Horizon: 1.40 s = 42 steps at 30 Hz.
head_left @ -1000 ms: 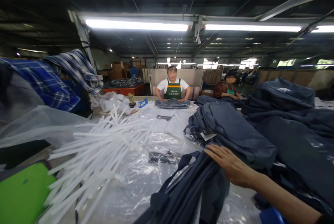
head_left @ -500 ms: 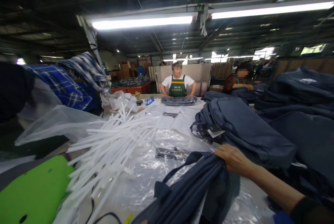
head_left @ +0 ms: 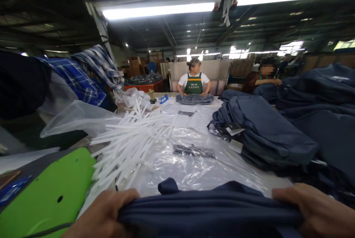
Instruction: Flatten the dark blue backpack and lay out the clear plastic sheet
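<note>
both hands at the near edge of the view, gripping one folded navy garment [head_left: 210, 212] held flat between them. left hand [head_left: 104, 214] closed over its left end, fingers curled onto the cloth; right hand [head_left: 316, 210] clamped on its right end. a dark loop of the garment sticks up just right of the left hand.

taking that garment as landmark: clear plastic bags [head_left: 194, 160] lie spread on the table just beyond it, a small dark packet [head_left: 193, 151] inside one. beyond and to the left, a loose heap of white plastic strips [head_left: 133, 138]. at its left, touching distance from the left hand, a bright green board [head_left: 44, 197] with a hole. beyond and to the right, a tall stack of navy garments [head_left: 266, 130] with a hang tag showing. far beyond, a person in a green apron [head_left: 193, 82] with hands on a folded grey piece; a second person [head_left: 263, 79] to the right of that one. plaid cloth [head_left: 80, 79] hangs far left.
</note>
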Tool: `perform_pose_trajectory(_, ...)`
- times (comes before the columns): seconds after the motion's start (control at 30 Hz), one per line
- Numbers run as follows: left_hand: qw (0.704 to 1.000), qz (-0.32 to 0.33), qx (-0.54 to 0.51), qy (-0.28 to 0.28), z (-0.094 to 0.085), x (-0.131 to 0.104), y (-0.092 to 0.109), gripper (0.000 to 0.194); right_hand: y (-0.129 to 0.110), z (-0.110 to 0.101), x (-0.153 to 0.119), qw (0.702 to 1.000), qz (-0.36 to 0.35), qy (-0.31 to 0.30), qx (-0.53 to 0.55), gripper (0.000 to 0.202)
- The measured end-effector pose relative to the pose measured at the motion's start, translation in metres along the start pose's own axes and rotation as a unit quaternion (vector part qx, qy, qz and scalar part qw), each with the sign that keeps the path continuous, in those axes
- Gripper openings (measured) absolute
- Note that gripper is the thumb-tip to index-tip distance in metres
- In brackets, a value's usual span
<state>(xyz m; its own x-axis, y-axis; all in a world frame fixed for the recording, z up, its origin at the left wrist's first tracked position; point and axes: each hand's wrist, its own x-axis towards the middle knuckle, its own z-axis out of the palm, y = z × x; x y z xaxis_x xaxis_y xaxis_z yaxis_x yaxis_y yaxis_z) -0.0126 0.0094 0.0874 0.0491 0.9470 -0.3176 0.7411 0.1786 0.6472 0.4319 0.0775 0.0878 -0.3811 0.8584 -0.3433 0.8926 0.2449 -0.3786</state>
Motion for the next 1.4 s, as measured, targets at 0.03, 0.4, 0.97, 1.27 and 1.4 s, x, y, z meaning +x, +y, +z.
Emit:
perform_pose_trajectory(0.03,0.999,-0.011,-0.029,-0.027,0.006,0.017,-0.003,0.014,-0.004,0.007,0.011,0.999,0.040,-0.035,0.010,0.013)
perform_pose_trajectory(0.4,0.995,0.017,-0.053,-0.083,0.030,0.108,-0.035,0.019,-0.009,0.030,0.064,0.990,0.128,-0.015,-0.058,0.028)
perform_pose_trajectory(0.97,0.979,-0.016,0.154,-0.134,0.033,0.188,-0.021,0.065,0.032,0.045,0.168,0.990,0.072,-0.066,-0.097,0.029)
perform_pose_trajectory(1.27,0.966,0.035,0.152,-0.207,0.076,0.269,0.027,0.058,0.042,0.054,0.163,0.996,0.022,-0.067,-0.063,0.014)
perform_pose_trajectory(1.4,0.944,-0.007,0.158,-0.288,0.097,0.279,0.031,0.066,0.043,0.050,0.137,0.997,0.028,-0.075,0.004,0.012)
